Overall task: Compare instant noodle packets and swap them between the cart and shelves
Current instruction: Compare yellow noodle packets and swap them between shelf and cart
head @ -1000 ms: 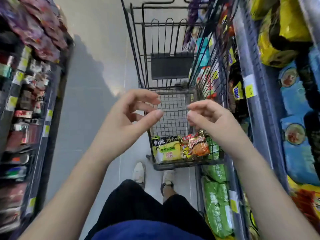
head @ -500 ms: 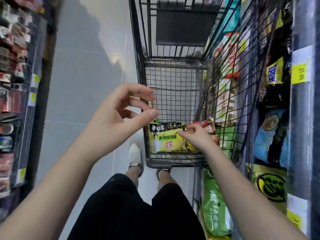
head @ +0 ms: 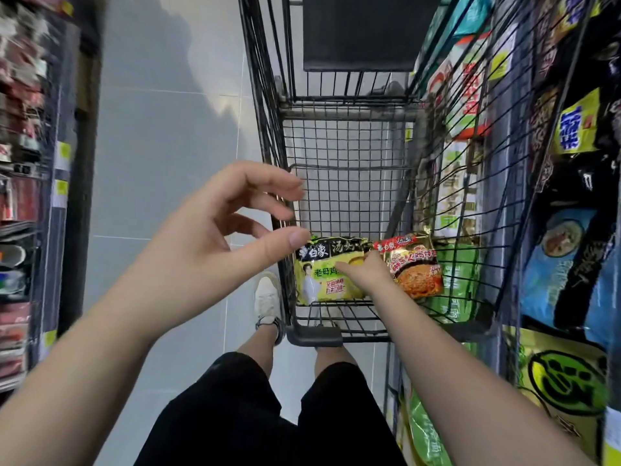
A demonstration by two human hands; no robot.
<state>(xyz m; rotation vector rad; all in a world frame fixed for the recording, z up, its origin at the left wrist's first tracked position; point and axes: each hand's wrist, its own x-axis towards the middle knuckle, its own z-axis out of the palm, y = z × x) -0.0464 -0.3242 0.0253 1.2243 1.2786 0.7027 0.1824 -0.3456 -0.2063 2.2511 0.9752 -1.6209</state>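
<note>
Looking straight down into a black wire shopping cart [head: 349, 196] filling the middle of the frame. Got two instant noodle packets lying flat on its mesh floor at the near end, side by side and touching: a yellow-green packet [head: 319, 284] on the left, a red-orange packet [head: 418, 267] right of it. Seeing the right hand [head: 368, 275] down inside the cart, resting on the seam between the two, one finger pointing left across the yellow-green one. Can't tell whether gripping either packet or just touching, with the fingertips tucked out of sight. Holding nothing in the left hand [head: 208, 237], up by the cart's left rim at centre-left of frame, fingers loosely curved and spread, thumb clear of the index finger. Hands apart, not touching each other. Store shelves [head: 571, 237] of big bagged packs in blue, yellow and green down the right edge, close against the cart's side; more shelves [head: 27, 163], too blurry to read, along the left edge. Grey tiled floor [head: 161, 129] in the upper left, a white sneaker [head: 267, 294] just left of the cart's near corner, black shorts [head: 235, 415] at bottom centre. Also a solid black flap [head: 363, 31] at the top of the frame, at the cart's far end.
</note>
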